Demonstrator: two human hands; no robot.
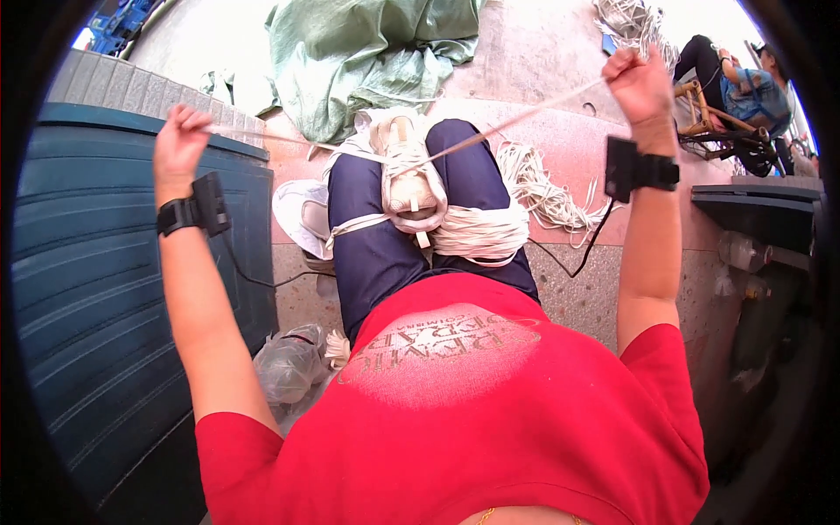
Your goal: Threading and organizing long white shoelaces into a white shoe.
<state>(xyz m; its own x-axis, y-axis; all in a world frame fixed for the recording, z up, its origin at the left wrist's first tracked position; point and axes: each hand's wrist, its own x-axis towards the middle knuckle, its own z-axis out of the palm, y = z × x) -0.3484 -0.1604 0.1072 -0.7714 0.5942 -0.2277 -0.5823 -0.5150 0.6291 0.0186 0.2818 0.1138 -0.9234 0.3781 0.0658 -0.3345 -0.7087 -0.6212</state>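
A cream-coloured shoe point(413, 186) stands between my knees, toe pointing away from me. A pale lace point(516, 122) runs taut from its upper to both sides. My left hand point(182, 140) is closed on one end, raised at the far left. My right hand point(639, 85) grips the other end, raised higher at the far right. A thick bundle of white laces point(481, 234) lies across my right thigh. Around my left thigh passes a white strip point(359, 226). Another white shoe point(300, 213) sits beside my left knee.
Loose white laces point(547, 188) heap on the floor to the right, and another tangle point(637, 22) lies farther off. A green tarp point(367, 57) covers something ahead. A dark blue panel point(131, 289) borders my left, near a clear plastic bag point(289, 363). A person point(757, 92) sits far right.
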